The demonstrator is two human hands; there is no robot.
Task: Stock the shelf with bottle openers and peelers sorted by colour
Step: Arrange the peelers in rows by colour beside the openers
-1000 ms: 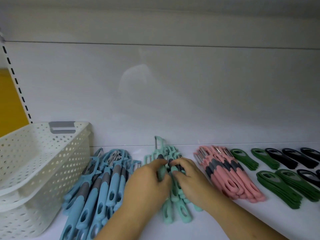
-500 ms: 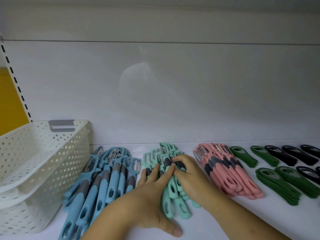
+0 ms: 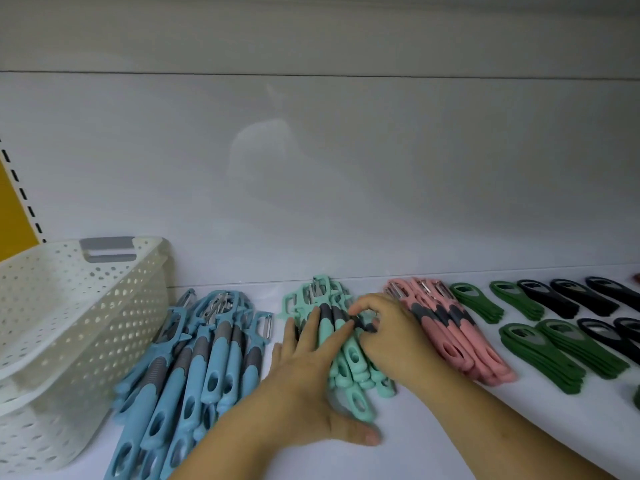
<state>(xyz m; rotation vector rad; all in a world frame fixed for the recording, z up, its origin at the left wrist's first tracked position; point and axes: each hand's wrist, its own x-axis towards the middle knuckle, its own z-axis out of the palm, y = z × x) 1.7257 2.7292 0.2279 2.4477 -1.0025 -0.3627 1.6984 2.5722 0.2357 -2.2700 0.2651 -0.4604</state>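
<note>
Mint peelers (image 3: 351,362) sit in a pile at the middle of the shelf (image 3: 433,448), heads toward the back wall and handles fanning toward the front edge, so the long axis runs back to front.

At the left end stands a white basket (image 3: 69,323), with nothing visible inside. Just beside it, the blue peelers (image 3: 194,368) spread in a loose heap, and a narrow bare strip separates them from the mint pile. The pink peelers (image 3: 460,341) lie close on the right. Beyond them, green bottle openers (image 3: 554,358) and black bottle openers (image 3: 585,303) sit in short stacks toward the right end.

The left hand (image 3: 308,382) is released, with straight fingers laid flat along the pile's left flank and the thumb spread toward the front edge. The right hand (image 3: 391,337) presses the right flank, its curled fingers pinching the grey neck of a top mint peeler.

Both hands bracket the pile, neither clearly nearer. I judge that the step in hand is squaring this stack. Squeezing inward looks safe, but room on the pink side is tight, and a sideways shove could mix the colours. Bare shelf lies open in front.
</note>
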